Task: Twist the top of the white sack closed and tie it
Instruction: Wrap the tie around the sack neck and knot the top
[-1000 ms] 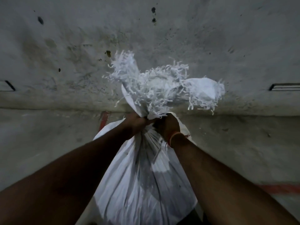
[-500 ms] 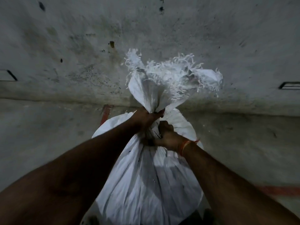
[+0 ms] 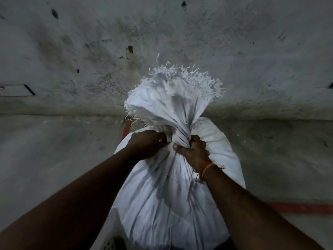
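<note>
A full white woven sack stands upright in front of me. Its top is gathered into a bunch with a frayed, stringy edge that fans out above a twisted neck. My left hand pinches the neck from the left, fingers closed on the fabric. My right hand is fisted around the neck from the right, thumb across the front; an orange thread band sits on that wrist. I cannot make out a tie or string in the dim light.
A stained grey concrete wall rises just behind the sack and meets the concrete floor. Red painted lines run on the floor at right and behind the sack. A perforated white object shows at the bottom edge.
The loose top has been wound tighter and now stands more upright and compact. Both hands have shifted on the neck, the right hand now fisted around it.
</note>
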A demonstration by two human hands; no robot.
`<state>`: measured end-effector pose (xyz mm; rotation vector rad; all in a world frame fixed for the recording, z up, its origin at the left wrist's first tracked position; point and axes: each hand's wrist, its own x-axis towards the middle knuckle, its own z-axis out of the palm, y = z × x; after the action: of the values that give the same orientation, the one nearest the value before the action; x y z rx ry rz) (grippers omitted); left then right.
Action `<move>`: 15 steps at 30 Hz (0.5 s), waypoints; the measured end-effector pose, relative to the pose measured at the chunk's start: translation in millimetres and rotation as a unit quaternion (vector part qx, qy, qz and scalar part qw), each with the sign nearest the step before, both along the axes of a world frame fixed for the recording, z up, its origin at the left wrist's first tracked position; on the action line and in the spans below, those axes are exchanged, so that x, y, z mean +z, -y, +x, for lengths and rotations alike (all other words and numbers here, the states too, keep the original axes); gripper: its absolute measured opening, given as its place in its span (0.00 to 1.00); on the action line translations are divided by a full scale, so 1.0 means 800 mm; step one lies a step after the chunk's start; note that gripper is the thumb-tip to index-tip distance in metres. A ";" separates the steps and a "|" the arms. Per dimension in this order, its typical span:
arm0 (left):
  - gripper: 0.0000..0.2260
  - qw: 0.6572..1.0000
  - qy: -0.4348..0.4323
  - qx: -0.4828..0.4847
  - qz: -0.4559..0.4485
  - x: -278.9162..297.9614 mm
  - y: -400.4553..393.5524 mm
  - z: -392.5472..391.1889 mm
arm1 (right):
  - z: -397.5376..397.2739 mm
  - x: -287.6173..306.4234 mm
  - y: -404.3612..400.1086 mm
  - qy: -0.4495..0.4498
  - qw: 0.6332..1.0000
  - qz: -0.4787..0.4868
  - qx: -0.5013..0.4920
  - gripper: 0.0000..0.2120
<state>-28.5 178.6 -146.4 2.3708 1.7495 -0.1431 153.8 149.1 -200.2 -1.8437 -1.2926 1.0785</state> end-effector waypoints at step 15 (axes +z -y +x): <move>0.10 0.967 0.177 0.094 0.155 -0.027 0.078 -0.006 | -0.002 -0.010 -0.006 -0.029 0.999 -0.016 -0.014 0.38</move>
<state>-32.9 116.4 -168.4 2.2224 1.9065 0.5863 152.2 153.9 -208.2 -1.8348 -1.2188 1.1352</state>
